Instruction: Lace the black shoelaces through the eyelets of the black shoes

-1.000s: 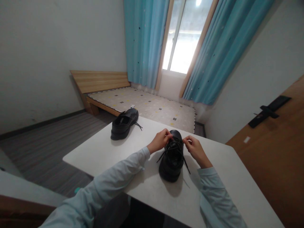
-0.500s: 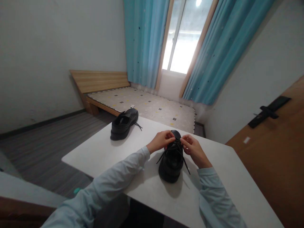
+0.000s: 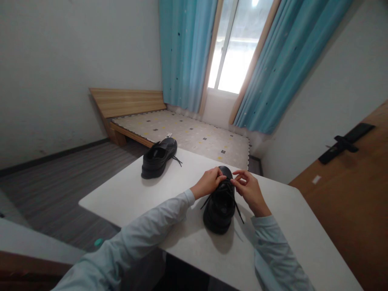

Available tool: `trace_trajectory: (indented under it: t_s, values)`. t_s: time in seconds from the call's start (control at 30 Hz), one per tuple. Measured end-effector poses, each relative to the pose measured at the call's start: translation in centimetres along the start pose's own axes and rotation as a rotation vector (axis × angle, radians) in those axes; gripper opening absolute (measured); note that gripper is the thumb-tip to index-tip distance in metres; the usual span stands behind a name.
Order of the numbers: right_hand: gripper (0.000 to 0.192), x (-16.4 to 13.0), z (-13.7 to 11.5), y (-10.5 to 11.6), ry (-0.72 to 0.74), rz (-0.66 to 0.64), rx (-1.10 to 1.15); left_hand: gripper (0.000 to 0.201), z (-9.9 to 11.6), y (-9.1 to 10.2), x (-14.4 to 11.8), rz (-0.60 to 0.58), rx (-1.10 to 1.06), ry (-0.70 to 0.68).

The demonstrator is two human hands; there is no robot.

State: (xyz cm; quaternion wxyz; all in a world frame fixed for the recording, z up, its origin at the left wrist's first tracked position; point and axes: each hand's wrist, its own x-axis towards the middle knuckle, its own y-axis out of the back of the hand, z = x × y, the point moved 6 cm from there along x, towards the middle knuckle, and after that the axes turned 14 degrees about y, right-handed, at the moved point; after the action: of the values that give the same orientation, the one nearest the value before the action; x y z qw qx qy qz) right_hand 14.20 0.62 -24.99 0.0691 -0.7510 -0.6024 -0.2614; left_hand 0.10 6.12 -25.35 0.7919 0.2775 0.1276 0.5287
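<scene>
A black lace-up shoe (image 3: 218,218) stands on the white table in front of me, heel towards me and toe pointing away. My left hand (image 3: 209,182) reaches over the front of the shoe from the left, its fingers closed in a pinch on the black shoelace (image 3: 224,185). From the right, my right hand (image 3: 247,189) pinches at the lace by the shoe's right edge, with one finger raised away from the thumb. What lies between the fingertips is too small to see clearly. Loose lace ends hang on both sides of the shoe.
A second black shoe (image 3: 154,163) with loose laces sits at the table's far left edge. Beyond the white table (image 3: 291,226) is a low bed (image 3: 194,131). A wooden door (image 3: 348,194) stands on the right, and blue curtains (image 3: 188,56) flank the window.
My right hand's upper finger has lifted and spread a little from the thumb. My left hand has shifted slightly right over the shoe. Both shoes stay where they were.
</scene>
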Motion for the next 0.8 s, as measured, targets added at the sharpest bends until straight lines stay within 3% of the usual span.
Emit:
trace_trajectory:
  t_s: [0.43,0.8]
  values:
    - [0.021,0.2,0.0,0.6,-0.01,-0.065,-0.131,0.014,-0.7,0.4,0.2,0.056,0.044,0.051]
    - [0.017,0.0,0.6,0.4,-0.071,-0.034,-0.196,0.013,-1.1,0.8,-0.1,0.076,0.112,0.114]
